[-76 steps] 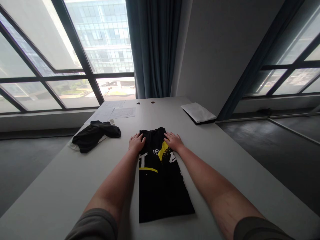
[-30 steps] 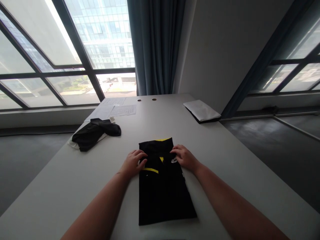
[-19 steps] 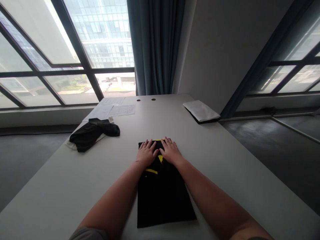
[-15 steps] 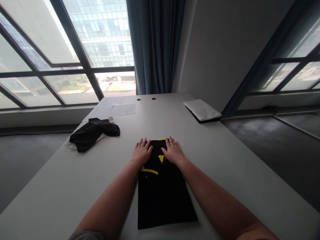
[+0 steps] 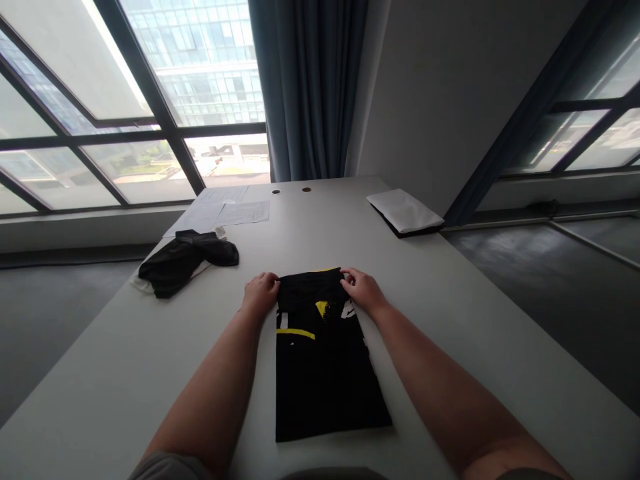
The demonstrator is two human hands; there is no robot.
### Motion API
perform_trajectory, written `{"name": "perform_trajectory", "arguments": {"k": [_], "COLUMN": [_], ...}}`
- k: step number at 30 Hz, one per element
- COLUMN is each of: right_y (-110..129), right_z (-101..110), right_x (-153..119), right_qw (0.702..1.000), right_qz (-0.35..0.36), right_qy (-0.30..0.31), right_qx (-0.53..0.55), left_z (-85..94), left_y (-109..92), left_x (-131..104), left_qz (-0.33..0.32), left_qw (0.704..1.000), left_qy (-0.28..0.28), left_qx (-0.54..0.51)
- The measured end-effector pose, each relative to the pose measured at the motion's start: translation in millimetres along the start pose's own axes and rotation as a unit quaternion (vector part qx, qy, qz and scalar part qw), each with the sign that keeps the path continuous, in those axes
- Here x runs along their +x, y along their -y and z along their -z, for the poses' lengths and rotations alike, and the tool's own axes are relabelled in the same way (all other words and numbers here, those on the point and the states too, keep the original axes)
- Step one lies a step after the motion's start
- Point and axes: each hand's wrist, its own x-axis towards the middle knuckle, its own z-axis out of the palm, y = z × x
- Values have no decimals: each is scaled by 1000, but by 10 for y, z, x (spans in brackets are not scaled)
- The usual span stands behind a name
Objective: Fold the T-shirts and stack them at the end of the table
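Note:
A black cloth (image 5: pixel 327 380), folded into a long rectangle with yellow and white markings, lies flat on the white table (image 5: pixel 200 373) in front of me. My left hand (image 5: pixel 262 292) pinches its far left corner, fingers closed. At the far right corner, my right hand (image 5: pixel 362 288) grips the edge between thumb and fingers. Both hands are at the cloth's sides, so its printed middle shows between them.
A crumpled black cloth (image 5: pixel 187 261) with something white under it lies at the left. Printed papers (image 5: pixel 243 213) are near the far left edge. A white folded item (image 5: pixel 406 212) rests on something black at the far right.
My hands have moved apart from lying flat on the cloth's far end to its two far corners, where the fingers have closed. White markings now show.

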Motion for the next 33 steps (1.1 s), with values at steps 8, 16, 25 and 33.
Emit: {"name": "perform_trajectory", "arguments": {"k": [8,16,25,33], "right_y": [88,208,356,114], "right_z": [16,83,47,160], "right_x": [-48,-81,-194,-508], "right_qw": [999,997,979,990], "right_qz": [-27,-46,-35,42], "right_qy": [24,51,70,31], "right_qx": [23,-39,-191,-128], "left_z": [-41,-33,-29,50], "left_y": [-36,-96,-125,-17], "left_x": [96,38,13,-391], "left_qz": [29,31,40,21], "left_qw": [999,998,998,999], "left_qy": [-22,-22,-24,-8], "left_qx": [25,51,43,-43]}}
